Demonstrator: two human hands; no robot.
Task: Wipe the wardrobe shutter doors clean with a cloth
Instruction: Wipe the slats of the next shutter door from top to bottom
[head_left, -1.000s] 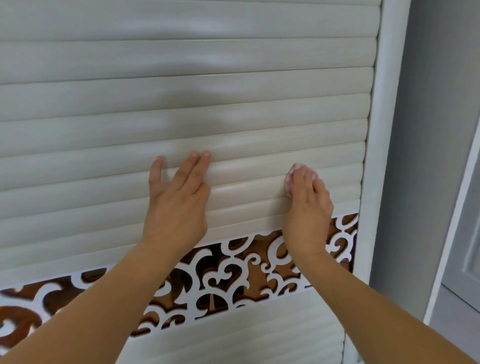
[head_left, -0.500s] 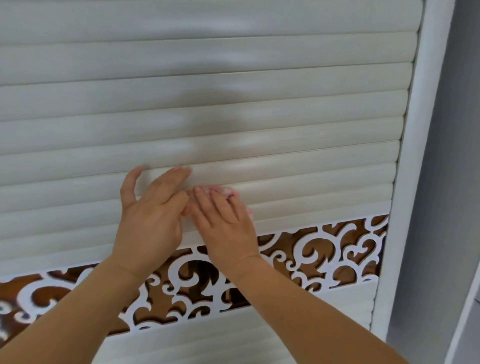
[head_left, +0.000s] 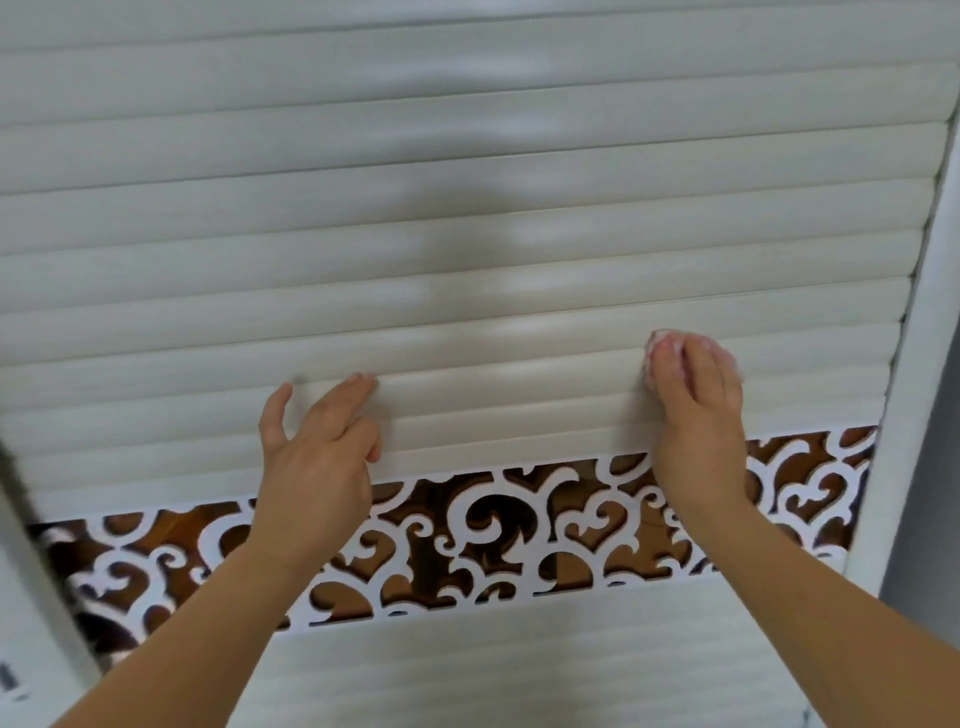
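- The right hand (head_left: 696, 410) has a small pinkish-white cloth (head_left: 662, 345) bunched under its fingertips and presses it flat against a slat of the shutter door (head_left: 467, 234), near the door's right edge. The fingers lie fairly straight over the wad rather than wrapping it, so I'd say the pressure comes from the pads — a sensible way to push the cloth into the groove between two slats.
- The left hand (head_left: 317, 452) carries nothing. Its fingers are relaxed and spread, and the tips rest on a slat further left, well apart from the cloth. My guess is that it steadies the panel so the slats don't give under the rubbing.
- Both hands work the lowest slats, just above the carved scrollwork band (head_left: 519, 525) — white curls over a brown backing — which crosses the door below the wrists.
- More slats run below that band, and the white frame (head_left: 904, 415) stands upright just right of the cloth.
- As for containers, no bucket, basin or spray bottle is in sight, and the wardrobe is closed, so what it holds can't be told.
- The upper slats shine a little, though whether they have been wiped I cannot say.
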